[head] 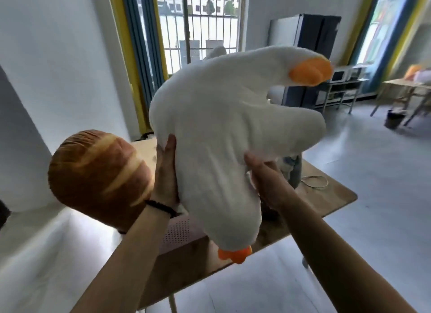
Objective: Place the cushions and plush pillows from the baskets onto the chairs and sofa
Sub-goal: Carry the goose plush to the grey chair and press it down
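A big white plush goose (224, 130) with an orange beak and orange feet hangs in the air above the table, head up to the right, feet down. My left hand (166, 172) grips its left side and my right hand (268, 182) grips its belly from the right. A brown bread-shaped plush pillow (98, 175) sticks out to the left of my left forearm, over a pale pink perforated basket (179, 231) that shows below the goose. What the basket holds is hidden by the goose and my arms.
The wooden table (326, 196) under the goose carries a grey object and a white cable. A white wall rises at the left. A barred window, a dark cabinet, a shelf with a microwave and a wooden table stand at the back. Grey floor lies to the right.
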{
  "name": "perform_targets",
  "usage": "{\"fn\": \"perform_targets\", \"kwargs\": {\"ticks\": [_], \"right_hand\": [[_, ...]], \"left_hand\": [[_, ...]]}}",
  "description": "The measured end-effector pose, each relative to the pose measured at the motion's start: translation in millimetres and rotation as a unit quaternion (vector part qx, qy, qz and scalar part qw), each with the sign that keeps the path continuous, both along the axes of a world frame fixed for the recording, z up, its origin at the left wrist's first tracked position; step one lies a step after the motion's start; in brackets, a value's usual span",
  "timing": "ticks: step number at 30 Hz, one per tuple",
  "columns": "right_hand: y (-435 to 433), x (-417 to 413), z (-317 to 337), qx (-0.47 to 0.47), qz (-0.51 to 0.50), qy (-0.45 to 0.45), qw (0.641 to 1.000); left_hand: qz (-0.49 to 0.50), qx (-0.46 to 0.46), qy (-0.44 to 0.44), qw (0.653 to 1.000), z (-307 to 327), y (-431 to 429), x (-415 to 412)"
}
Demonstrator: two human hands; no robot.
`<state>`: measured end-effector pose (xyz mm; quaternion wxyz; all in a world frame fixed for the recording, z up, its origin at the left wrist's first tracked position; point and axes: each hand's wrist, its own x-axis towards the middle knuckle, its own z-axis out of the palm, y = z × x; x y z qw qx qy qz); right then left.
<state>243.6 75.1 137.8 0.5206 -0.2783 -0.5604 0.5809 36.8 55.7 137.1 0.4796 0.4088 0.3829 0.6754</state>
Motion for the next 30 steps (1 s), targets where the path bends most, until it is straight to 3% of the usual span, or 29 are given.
{"fn": "perform_targets", "kwargs": {"ticks": [2,5,12,16,20,30], "right_hand": [[-15,32,-2,-0.021,-0.044,0.007,0.999],[-41,84,-10,-0.047,-0.137,0.055,0.988],[-106,208,-41,-0.038,-0.345,0.146,0.927],[-131,284,-66,-0.045,-0.433,0.174,0.883],[-132,379,-95,-0.067,-0.505,0.182,0.841],[-87,642,-105,-0.112,-0.587,0.146,0.789]], "left_hand": [[0.053,0.058,0.047,0.996,4,8,32],[0.055,0.145,0.126,0.98,2,11,93],[-0.129,0.232,0.171,0.949,-11,14,257],[-0.258,0.222,0.147,0.929,-32,27,358],[-0.325,0.208,0.158,0.909,-58,43,471],[-0.46,0.101,0.125,0.873,-82,120,761]]}}
